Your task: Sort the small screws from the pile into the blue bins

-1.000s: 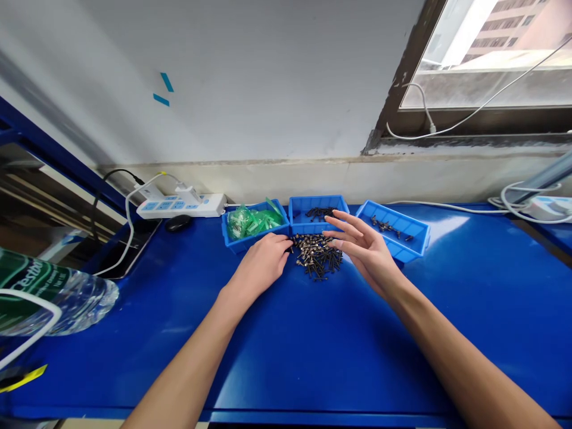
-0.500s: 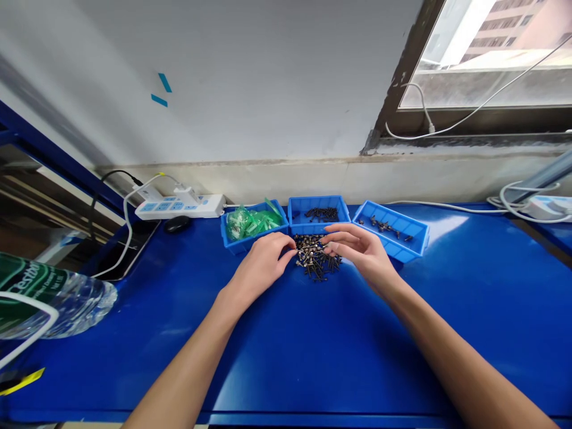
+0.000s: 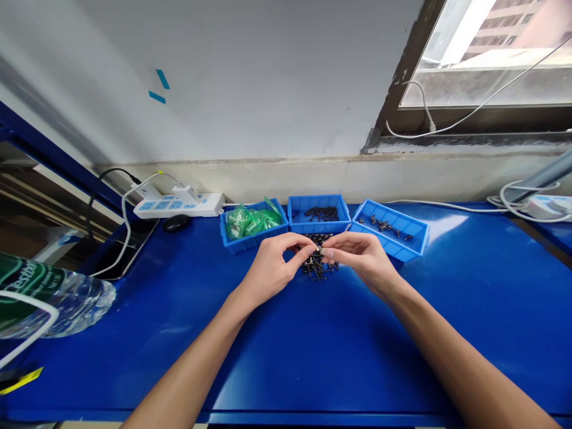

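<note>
Now both hands have closed in over the screw pile (image 3: 318, 266) near the desk's (image 3: 313, 357) back edge; left hand (image 3: 272, 269) and right hand (image 3: 363, 257) pinch one small screw (image 3: 319, 251) between them.

We see our pile of small dark screws (image 3: 318, 266) heaped loosely on the blue desk (image 3: 313, 357), near its back edge, just before the middle blue bin (image 3: 318, 224).

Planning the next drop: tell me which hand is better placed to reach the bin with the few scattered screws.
Right, probably. The right hand sits beside that bin, at the screw pile; the left hand lies nearer the bin of green packets.
</note>
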A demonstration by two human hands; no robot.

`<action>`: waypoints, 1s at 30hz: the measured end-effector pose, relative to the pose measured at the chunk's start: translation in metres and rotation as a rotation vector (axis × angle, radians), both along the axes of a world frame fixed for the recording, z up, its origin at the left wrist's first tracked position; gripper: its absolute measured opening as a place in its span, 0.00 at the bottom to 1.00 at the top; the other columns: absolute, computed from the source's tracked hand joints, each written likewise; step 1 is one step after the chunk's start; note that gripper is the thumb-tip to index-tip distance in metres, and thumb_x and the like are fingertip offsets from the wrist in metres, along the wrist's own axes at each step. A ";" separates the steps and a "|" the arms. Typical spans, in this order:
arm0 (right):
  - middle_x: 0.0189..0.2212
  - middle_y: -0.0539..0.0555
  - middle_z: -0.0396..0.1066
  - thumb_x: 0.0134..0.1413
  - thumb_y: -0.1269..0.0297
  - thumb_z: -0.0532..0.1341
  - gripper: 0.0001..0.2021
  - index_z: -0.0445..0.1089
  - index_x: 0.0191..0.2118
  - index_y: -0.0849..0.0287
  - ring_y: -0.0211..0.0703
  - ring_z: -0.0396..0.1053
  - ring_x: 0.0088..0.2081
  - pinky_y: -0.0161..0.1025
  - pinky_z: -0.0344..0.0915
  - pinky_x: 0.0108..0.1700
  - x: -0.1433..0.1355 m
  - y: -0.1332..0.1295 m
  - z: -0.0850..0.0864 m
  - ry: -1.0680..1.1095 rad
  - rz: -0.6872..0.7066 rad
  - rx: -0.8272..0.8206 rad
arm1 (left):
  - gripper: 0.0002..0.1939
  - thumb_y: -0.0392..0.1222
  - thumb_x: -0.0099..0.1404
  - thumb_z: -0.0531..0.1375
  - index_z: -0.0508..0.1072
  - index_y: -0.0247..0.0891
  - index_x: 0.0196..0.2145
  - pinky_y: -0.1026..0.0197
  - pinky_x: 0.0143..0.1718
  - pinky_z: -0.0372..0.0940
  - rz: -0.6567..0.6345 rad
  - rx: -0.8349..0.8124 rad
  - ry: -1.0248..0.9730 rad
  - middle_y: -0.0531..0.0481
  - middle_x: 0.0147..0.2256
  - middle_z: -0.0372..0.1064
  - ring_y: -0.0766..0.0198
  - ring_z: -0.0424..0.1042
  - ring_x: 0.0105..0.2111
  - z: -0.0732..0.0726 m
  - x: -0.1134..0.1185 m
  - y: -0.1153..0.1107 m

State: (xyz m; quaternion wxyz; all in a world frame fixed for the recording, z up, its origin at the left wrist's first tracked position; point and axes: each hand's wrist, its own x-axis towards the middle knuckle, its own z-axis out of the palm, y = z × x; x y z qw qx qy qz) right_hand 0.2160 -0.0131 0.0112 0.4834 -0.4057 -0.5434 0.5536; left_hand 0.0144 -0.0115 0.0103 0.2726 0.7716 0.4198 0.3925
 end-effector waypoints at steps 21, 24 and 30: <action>0.33 0.56 0.81 0.51 0.60 0.69 0.09 0.79 0.36 0.58 0.44 0.77 0.28 0.42 0.75 0.31 0.001 -0.002 0.003 -0.089 -0.518 0.221 | 0.04 0.32 0.67 0.62 0.77 0.38 0.36 0.54 0.41 0.73 0.184 0.022 0.528 0.46 0.36 0.78 0.53 0.78 0.39 -0.011 -0.013 0.009; 0.33 0.56 0.81 0.50 0.61 0.68 0.09 0.80 0.38 0.58 0.47 0.79 0.32 0.45 0.77 0.38 -0.001 -0.003 -0.001 -0.197 -0.343 0.205 | 0.02 0.34 0.66 0.63 0.74 0.39 0.35 0.56 0.42 0.73 0.112 0.015 0.231 0.50 0.34 0.78 0.59 0.78 0.35 -0.005 -0.009 0.006; 0.38 0.56 0.82 0.51 0.60 0.70 0.12 0.81 0.41 0.56 0.49 0.80 0.39 0.46 0.76 0.45 -0.003 -0.003 -0.005 -0.228 -0.010 0.200 | 0.11 0.40 0.63 0.65 0.64 0.41 0.34 0.61 0.37 0.72 0.012 -0.184 -0.216 0.54 0.30 0.77 0.63 0.78 0.31 0.004 -0.001 0.000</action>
